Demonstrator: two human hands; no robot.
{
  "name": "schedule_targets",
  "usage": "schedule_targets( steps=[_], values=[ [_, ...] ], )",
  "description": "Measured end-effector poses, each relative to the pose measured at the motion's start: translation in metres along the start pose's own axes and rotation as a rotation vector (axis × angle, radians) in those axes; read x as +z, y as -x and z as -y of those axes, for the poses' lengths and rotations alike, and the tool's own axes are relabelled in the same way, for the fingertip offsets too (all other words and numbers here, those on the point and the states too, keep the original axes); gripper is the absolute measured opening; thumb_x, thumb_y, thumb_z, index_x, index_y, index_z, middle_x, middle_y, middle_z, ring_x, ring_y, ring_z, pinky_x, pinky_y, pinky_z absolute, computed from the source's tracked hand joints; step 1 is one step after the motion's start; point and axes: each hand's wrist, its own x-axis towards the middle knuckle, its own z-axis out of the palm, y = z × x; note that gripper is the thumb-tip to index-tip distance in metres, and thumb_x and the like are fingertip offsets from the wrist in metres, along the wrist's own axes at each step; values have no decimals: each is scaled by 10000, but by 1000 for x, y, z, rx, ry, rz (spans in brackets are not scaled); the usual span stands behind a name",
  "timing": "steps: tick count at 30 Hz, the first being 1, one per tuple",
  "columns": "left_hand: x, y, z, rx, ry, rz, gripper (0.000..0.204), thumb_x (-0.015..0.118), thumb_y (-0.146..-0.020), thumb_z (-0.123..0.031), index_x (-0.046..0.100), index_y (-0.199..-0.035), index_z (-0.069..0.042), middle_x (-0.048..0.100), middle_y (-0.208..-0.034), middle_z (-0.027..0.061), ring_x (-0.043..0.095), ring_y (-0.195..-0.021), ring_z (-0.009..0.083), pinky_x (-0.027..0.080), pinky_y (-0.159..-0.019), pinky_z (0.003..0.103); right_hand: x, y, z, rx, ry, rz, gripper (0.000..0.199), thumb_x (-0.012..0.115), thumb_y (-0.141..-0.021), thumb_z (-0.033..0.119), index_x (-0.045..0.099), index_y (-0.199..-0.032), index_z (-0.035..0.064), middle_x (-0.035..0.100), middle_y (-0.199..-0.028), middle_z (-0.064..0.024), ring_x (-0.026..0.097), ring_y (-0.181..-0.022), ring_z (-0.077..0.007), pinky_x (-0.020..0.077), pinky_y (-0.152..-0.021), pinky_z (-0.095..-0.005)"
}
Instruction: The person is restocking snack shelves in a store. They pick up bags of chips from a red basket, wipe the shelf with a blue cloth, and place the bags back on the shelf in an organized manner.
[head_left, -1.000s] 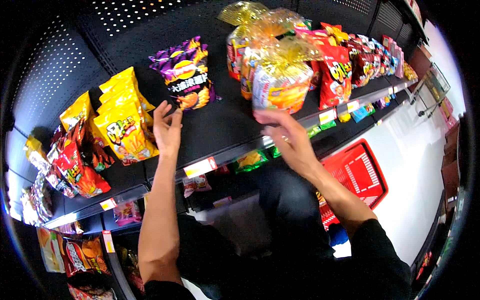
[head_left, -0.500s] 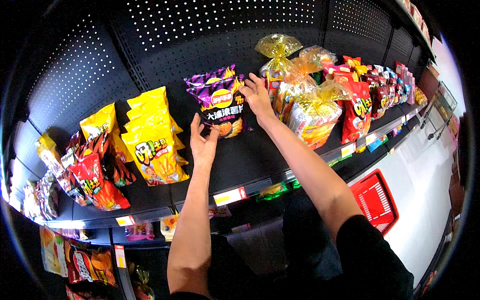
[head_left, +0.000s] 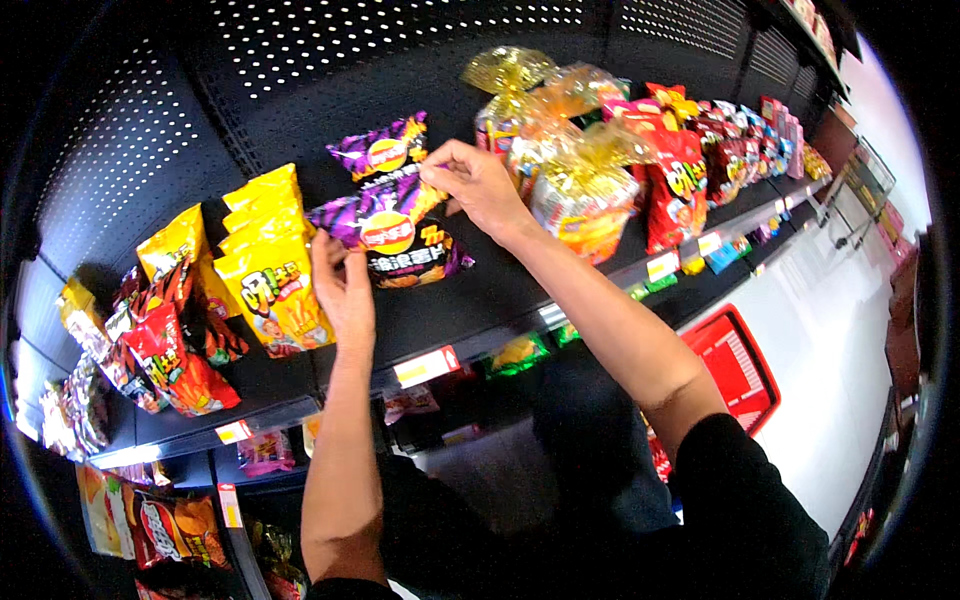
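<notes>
Two purple snack bags stand one behind the other on a black shop shelf (head_left: 470, 310). My left hand (head_left: 342, 288) grips the left edge of the front purple bag (head_left: 395, 240). My right hand (head_left: 475, 185) pinches the top right corner of that front bag, just below the rear purple bag (head_left: 380, 152). Yellow snack bags (head_left: 270, 265) stand just left of my left hand. Gold-wrapped cellophane packs (head_left: 580, 185) stand just right of my right hand.
Red and orange snack bags (head_left: 170, 350) fill the shelf's left end, and red bags (head_left: 680, 185) continue to the right. A red shopping basket (head_left: 735, 365) sits on the white floor below. Lower shelves (head_left: 160, 520) hold more snacks. Price tags (head_left: 425, 367) line the shelf edge.
My right hand moved from the gold-wrapped packs left to the purple bags. My left hand rose and took the front purple bag's edge. The view shifted so the purple bags sit at centre.
</notes>
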Motion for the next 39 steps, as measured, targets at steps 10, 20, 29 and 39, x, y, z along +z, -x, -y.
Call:
schedule_targets(
  steps=[10,20,29,39],
  values=[
    [3,36,-77,92,-41,179,419,420,-1055,-313,528,-1326,-12,652,-1024,91,591,-786,93,475,-665,216,-110,116,153,-8,120,-117,157,683,-919,219,676,-996,82,636,-818,38,526,-637,-35,418,-570,-195],
    [-2,44,-61,-26,-116,250,413,400,-1059,-317,550,-1302,-19,655,-979,74,597,-744,88,463,-603,205,-236,296,207,272,444,-368,132,645,-946,198,636,-958,67,619,-871,48,549,-817,-37,446,-752,-215],
    [-1,43,-31,-77,-144,311,443,372,-1059,-361,553,-1299,-35,655,-963,64,601,-734,90,467,-593,210,-296,451,114,660,345,-274,34,628,-931,63,643,-950,39,634,-903,26,578,-890,-73,470,-829,-245],
    [-5,40,-16,-176,-116,288,450,368,-1058,-382,563,-1294,-51,662,-959,47,610,-739,84,469,-597,204,-333,542,-34,922,124,-291,123,593,-955,37,636,-1070,49,657,-970,6,615,-933,-99,515,-779,-257]
  ],
)
